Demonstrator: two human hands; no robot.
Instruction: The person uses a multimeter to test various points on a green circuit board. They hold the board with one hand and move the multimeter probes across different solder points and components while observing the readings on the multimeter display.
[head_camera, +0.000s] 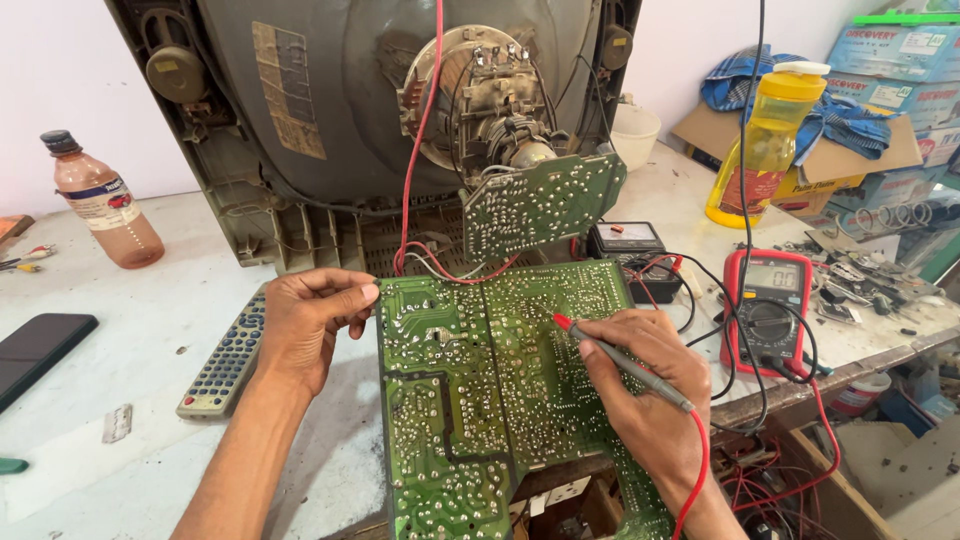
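A large green circuit board stands tilted on the bench with its solder side up. My left hand grips its upper left edge. My right hand holds a grey test probe with a red tip like a pen, the tip touching the solder side near the board's middle. The probe's red lead runs down past my wrist. Behind the board sits an opened picture-tube television with a smaller green board on the tube's neck.
A red multimeter lies right of the board, a second dark meter behind it. A remote control, a dark phone and a brown bottle lie left. A yellow bottle, boxes and loose parts crowd the right.
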